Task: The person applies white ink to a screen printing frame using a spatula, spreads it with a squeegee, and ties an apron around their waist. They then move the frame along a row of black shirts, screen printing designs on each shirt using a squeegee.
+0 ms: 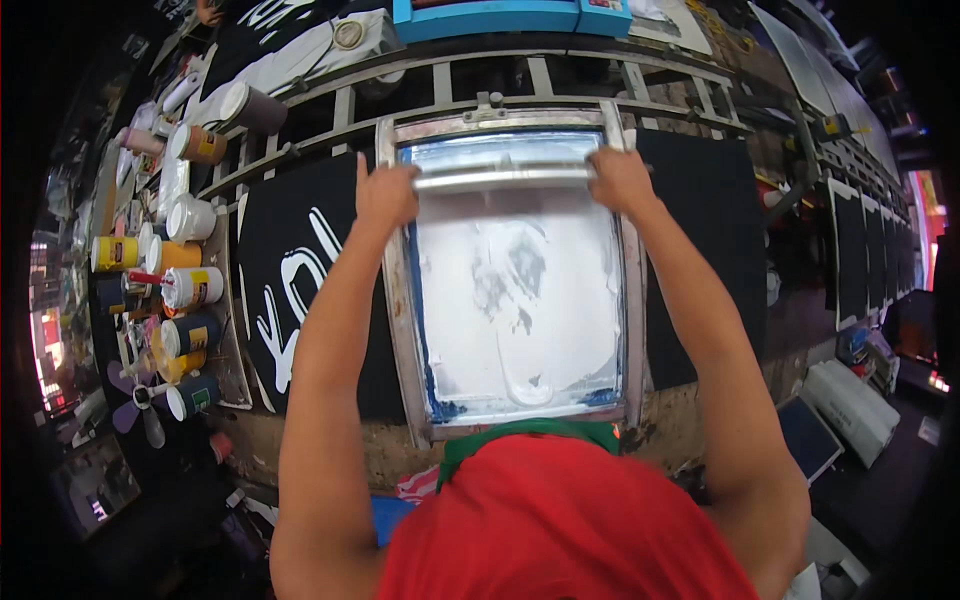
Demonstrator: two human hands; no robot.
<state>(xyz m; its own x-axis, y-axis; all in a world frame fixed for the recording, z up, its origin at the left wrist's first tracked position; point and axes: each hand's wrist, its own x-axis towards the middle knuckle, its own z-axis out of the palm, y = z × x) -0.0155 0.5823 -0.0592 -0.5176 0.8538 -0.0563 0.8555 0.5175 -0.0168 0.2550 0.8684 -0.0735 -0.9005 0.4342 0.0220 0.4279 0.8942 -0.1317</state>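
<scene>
A framed printing screen (397, 330) coated with smeared white ink lies before me, with blue along its inner edges. Across its far part runs a long pale squeegee (505, 180). My left hand (388, 197) is closed round the squeegee's left end, one finger pointing up and away. At the other end, my right hand (622, 182) grips it too, slightly blurred. Greyish patches and a loop-shaped streak show in the ink (590, 300) nearer to me. Black fabric with white brush-like lettering (290, 270) lies left of the frame, and plain black fabric (700, 250) lies right of it.
Several paint tubs (192, 288) and a small fan (142, 397) stand at the left. A metal rail (440, 85) crosses behind the screen, with a blue machine (510, 18) beyond it. More black panels (850, 250) stand at the far right.
</scene>
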